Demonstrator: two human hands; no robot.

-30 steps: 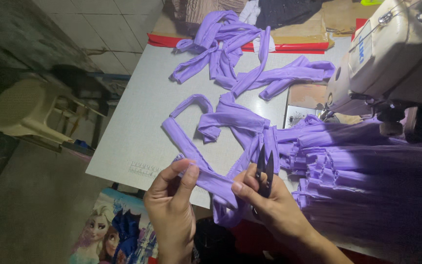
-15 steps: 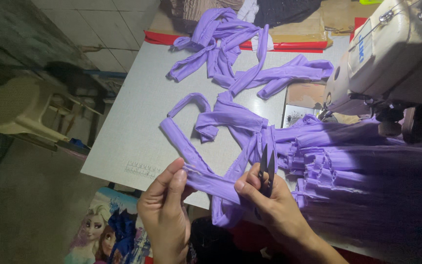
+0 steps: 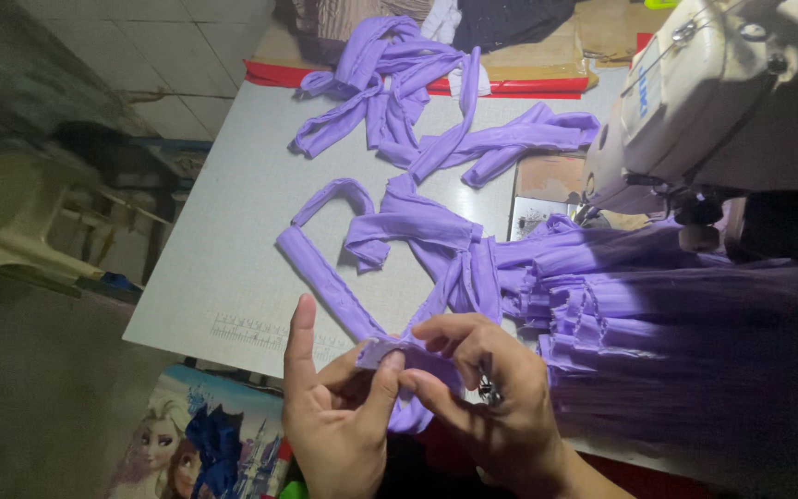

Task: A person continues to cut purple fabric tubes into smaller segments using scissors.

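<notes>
Both the left hand [image 3: 339,420] and right hand [image 3: 482,407] pinched the purple strip's [image 3: 325,282] end, apparently mid-trim, the right also gripping small snips [image 3: 489,393] that looked due a careful cut

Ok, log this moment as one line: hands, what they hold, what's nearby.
left hand: pinches purple fabric strip | right hand: pinches same strip end, small scissors in palm | nearby: sewing machine, pleated purple fabric

Both hands now meet at the strap's [image 3: 325,286] end: the right hand [image 3: 491,397] curls over it, hiding most of the scissors [image 3: 489,390], and the left hand [image 3: 334,416] pinches the fabric tip.
</notes>
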